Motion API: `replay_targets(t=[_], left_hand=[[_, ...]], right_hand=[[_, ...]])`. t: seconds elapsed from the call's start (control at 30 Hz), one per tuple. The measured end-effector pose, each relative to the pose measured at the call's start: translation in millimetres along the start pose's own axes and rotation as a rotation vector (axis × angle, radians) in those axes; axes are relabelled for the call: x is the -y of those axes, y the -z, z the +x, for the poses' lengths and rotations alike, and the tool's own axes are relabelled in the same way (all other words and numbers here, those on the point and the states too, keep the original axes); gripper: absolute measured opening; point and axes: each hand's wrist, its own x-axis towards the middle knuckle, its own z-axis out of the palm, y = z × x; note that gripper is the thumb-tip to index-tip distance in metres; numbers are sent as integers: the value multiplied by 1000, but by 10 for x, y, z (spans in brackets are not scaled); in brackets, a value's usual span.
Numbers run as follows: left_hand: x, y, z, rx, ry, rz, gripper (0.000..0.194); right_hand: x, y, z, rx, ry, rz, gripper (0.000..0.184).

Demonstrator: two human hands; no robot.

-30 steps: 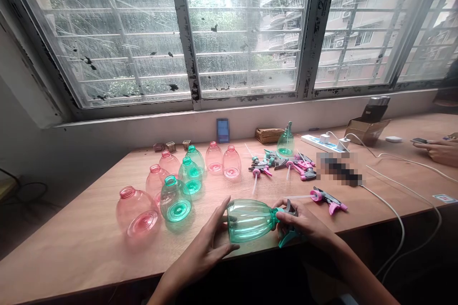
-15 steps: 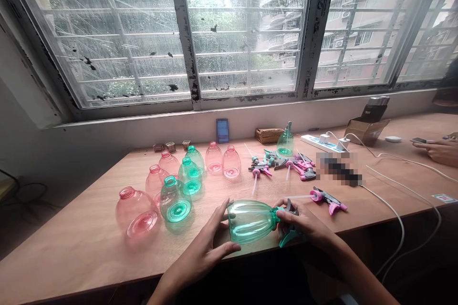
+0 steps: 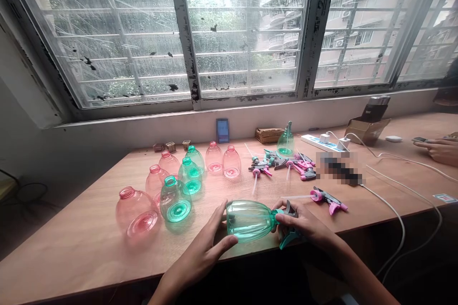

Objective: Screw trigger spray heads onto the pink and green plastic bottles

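A clear green spray bottle [image 3: 248, 221] lies sideways in my hands above the table's front edge, its base to the left. My left hand [image 3: 209, 243] cups the base, with the thumb at the near side and the fingers behind. My right hand [image 3: 302, 221] is closed round the neck and the green-and-grey spray head [image 3: 289, 236], whose trigger points down. Just right of that hand, a pink-and-grey spray head [image 3: 329, 200] lies with its tube pointing left. Left of my hands stand several open bottles, among them a green bottle [image 3: 176, 200] and a pink bottle [image 3: 136, 214].
Several loose spray heads [image 3: 282, 164] lie together at mid-table. Behind them stand a green bottle with its head fitted [image 3: 285, 143] and a brown package [image 3: 269, 135]. A phone [image 3: 222, 130] leans on the wall. A power strip [image 3: 322, 143], cables and another person's hand [image 3: 443, 150] are at the right.
The held spray bottle has shifted very slightly left and rolled a little in my hands. The bottles and spray heads on the table stay where they were.
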Motion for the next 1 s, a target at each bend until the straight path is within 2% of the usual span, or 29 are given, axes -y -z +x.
replay_targets(t=[0.27, 0.73, 0.83, 1.0], left_hand=[[64, 10, 9, 38, -17, -59, 86], [120, 4, 6, 47, -82, -62, 79], [90, 0, 14, 61, -101, -84, 78], [8, -9, 18, 74, -75, -124, 88]], right_hand=[[1, 3, 14, -14, 10, -18, 39], [-6, -4, -2, 13, 11, -25, 35], [12, -16, 3, 16, 12, -32, 35], [-20, -5, 8, 12, 7, -23, 35]])
